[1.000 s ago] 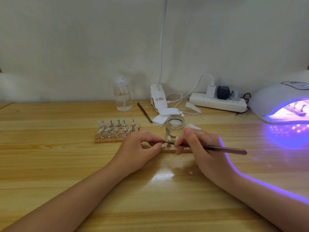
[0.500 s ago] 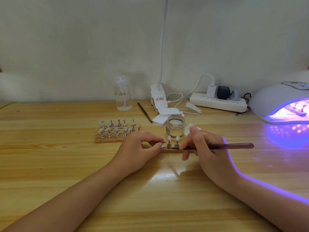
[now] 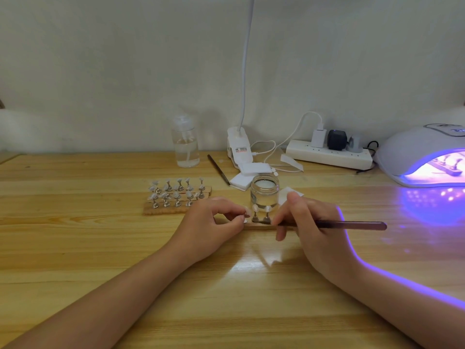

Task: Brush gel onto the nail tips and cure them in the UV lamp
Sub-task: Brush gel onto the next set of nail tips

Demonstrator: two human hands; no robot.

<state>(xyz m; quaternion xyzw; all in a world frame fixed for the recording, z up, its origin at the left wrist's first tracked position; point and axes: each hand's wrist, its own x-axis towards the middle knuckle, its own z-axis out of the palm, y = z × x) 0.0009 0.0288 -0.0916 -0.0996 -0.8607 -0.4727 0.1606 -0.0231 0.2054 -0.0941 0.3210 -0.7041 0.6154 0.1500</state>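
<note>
My right hand (image 3: pixel 308 226) grips a dark brush (image 3: pixel 352 225), its bristle end lying at the foot of two nail tips on metal stands (image 3: pixel 261 214). They stand on a small wooden strip (image 3: pixel 259 225) between my hands. My left hand (image 3: pixel 214 225) pinches the strip's left end with curled fingers. An open glass jar of clear gel (image 3: pixel 264 190) stands just behind the tips. Further left, a wooden block (image 3: pixel 173 209) carries several more nail tips on stands. The white UV lamp (image 3: pixel 417 152) glows purple at the right edge, a strip of tips inside it.
A clear pump bottle (image 3: pixel 185 144), a white clip lamp (image 3: pixel 239 147), a second brush (image 3: pixel 218 169), white pads (image 3: pixel 247 173) and a power strip (image 3: pixel 329 154) with plugs line the back of the wooden table (image 3: pixel 100 248) by the wall.
My right hand shifted slightly right and the brush levelled out, its bristle end drawing back from my left fingertips to the two nail tips. My left hand stayed put.
</note>
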